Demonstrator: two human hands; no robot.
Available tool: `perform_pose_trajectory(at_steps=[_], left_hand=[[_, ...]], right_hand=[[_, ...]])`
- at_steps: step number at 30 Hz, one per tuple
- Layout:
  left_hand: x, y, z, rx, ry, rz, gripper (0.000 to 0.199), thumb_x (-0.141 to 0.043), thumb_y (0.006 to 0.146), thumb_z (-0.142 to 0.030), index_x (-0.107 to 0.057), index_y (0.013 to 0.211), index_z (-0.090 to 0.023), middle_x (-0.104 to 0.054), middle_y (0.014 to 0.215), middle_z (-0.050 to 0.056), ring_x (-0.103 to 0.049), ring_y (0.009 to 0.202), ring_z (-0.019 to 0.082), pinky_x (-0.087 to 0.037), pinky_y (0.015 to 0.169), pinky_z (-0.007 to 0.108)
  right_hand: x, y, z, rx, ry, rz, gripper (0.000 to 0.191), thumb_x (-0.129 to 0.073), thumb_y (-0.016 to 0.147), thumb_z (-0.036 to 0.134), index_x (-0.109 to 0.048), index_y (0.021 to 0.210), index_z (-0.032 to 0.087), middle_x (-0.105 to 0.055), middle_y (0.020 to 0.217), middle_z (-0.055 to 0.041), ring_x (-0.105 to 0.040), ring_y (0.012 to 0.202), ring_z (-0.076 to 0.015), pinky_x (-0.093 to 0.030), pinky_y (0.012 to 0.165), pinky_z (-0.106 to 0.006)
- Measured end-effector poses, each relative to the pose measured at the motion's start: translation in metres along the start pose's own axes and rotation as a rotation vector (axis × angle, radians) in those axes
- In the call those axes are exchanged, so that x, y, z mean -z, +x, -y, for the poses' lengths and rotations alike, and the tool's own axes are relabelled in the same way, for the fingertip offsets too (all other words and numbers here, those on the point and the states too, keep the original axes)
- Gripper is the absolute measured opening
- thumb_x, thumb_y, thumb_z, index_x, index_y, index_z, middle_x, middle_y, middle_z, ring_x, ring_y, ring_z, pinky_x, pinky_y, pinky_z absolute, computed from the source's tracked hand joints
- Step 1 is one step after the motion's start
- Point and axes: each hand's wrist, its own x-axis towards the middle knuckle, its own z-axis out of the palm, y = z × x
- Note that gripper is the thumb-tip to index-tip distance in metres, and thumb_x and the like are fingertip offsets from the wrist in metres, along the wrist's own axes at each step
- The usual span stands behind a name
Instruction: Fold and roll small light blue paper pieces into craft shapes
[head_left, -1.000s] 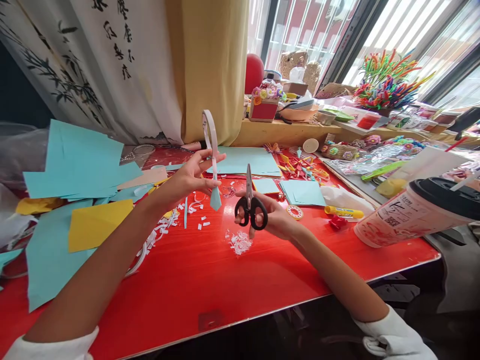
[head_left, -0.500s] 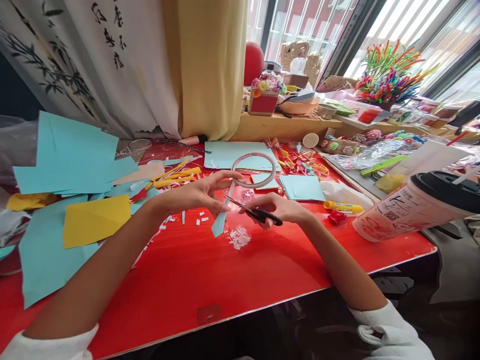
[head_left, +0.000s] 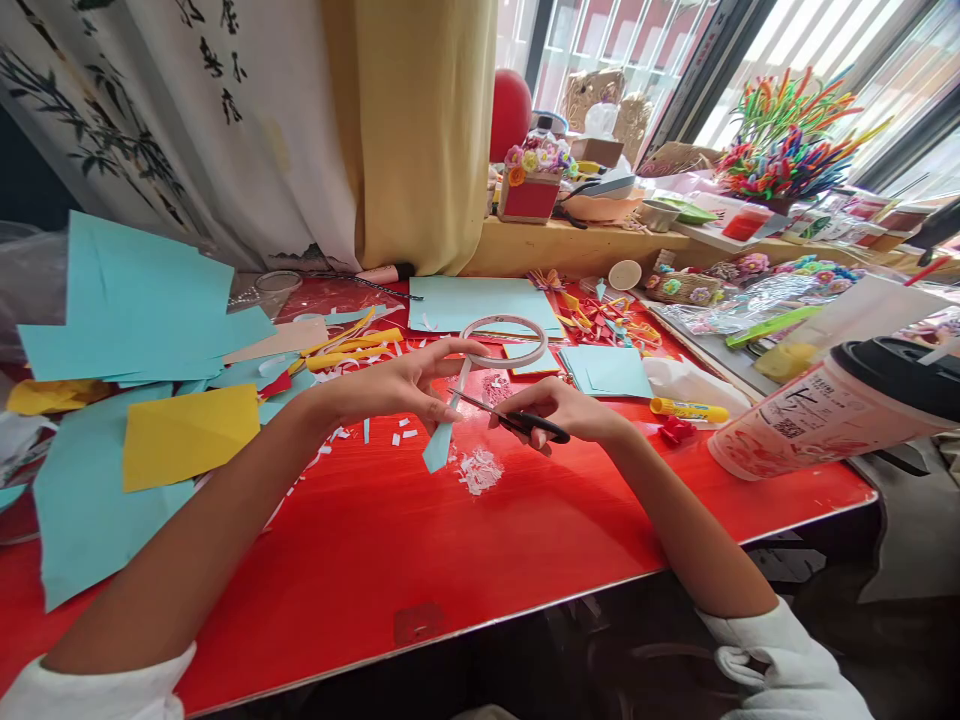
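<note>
Near the middle of the red table (head_left: 360,570), my left hand (head_left: 424,385) holds a roll of tape (head_left: 541,350) by its left side. Between its thumb and fingers it also pinches a small light blue paper piece (head_left: 437,450), which hangs point down. A short strip of tape runs from the roll to this paper. My right hand (head_left: 551,410) grips black-handled scissors (head_left: 536,427), their blades pointing left at the strip beside my left fingertips. White scraps (head_left: 480,470) lie below the blades.
Blue sheets (head_left: 142,300) and a yellow sheet (head_left: 191,437) cover the left side. Behind my hands are a blue paper stack (head_left: 606,372) and red and yellow scraps (head_left: 600,322). A yellow glue stick (head_left: 688,410) and a large cup (head_left: 810,415) stand or lie at right.
My right hand and the scissors have shifted slightly right, away from my left hand, and the blades look a little less far across the strip. The roll has tilted slightly lower.
</note>
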Motion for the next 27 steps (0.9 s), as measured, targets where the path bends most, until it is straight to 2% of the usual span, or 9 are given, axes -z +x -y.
perform_pose_trajectory(at_steps=[5, 12, 18, 22, 27], left_hand=[[0.0016, 0.0004, 0.0024, -0.001, 0.023, -0.030, 0.069, -0.065, 0.070, -0.023, -0.032, 0.130, -0.034, -0.045, 0.129, 0.008, -0.061, 0.074, 0.014, -0.047, 0.062, 0.027], [0.0013, 0.0015, 0.0026, -0.007, 0.028, -0.048, 0.064, -0.065, 0.070, -0.024, -0.036, 0.127, -0.032, -0.044, 0.129, 0.009, -0.060, 0.086, 0.016, -0.047, 0.062, 0.024], [0.0025, 0.0005, 0.0022, -0.006, 0.030, -0.029, 0.069, -0.064, 0.071, -0.023, -0.032, 0.131, -0.034, -0.046, 0.126, 0.009, -0.060, 0.069, 0.011, -0.045, 0.054, 0.023], [0.0038, -0.0017, 0.0015, -0.014, 0.034, -0.034, 0.072, -0.065, 0.070, -0.020, -0.031, 0.132, -0.032, -0.052, 0.120, 0.010, -0.061, 0.073, 0.013, -0.045, 0.058, 0.024], [0.0058, -0.0032, -0.0013, -0.011, 0.030, -0.045, 0.070, -0.066, 0.068, -0.022, -0.034, 0.129, -0.035, -0.040, 0.134, 0.010, -0.058, 0.063, 0.009, -0.043, 0.051, 0.023]], right_hand=[[-0.0006, -0.0012, 0.0029, 0.018, 0.024, -0.016, 0.041, -0.073, 0.062, 0.028, -0.064, 0.099, 0.011, -0.055, 0.056, 0.0026, -0.049, 0.044, -0.0055, -0.040, 0.040, -0.017], [-0.0007, -0.0034, 0.0078, 0.017, 0.013, -0.056, 0.040, -0.074, 0.061, 0.027, -0.065, 0.096, 0.009, -0.054, 0.054, 0.0034, -0.047, 0.040, -0.0039, -0.036, 0.035, -0.015], [0.0010, -0.0042, 0.0083, 0.038, -0.010, -0.050, 0.038, -0.073, 0.062, 0.028, -0.066, 0.093, 0.008, -0.053, 0.054, 0.0029, -0.044, 0.039, -0.0028, -0.034, 0.034, -0.015], [0.0018, -0.0051, 0.0091, 0.041, -0.012, -0.043, 0.040, -0.073, 0.061, 0.030, -0.065, 0.093, 0.007, -0.052, 0.055, 0.0031, -0.042, 0.038, -0.0030, -0.033, 0.033, -0.016], [0.0030, -0.0059, 0.0094, 0.044, -0.060, -0.001, 0.043, -0.069, 0.066, 0.036, -0.063, 0.099, 0.009, -0.050, 0.056, 0.0027, -0.044, 0.044, -0.0049, -0.035, 0.040, -0.018]])
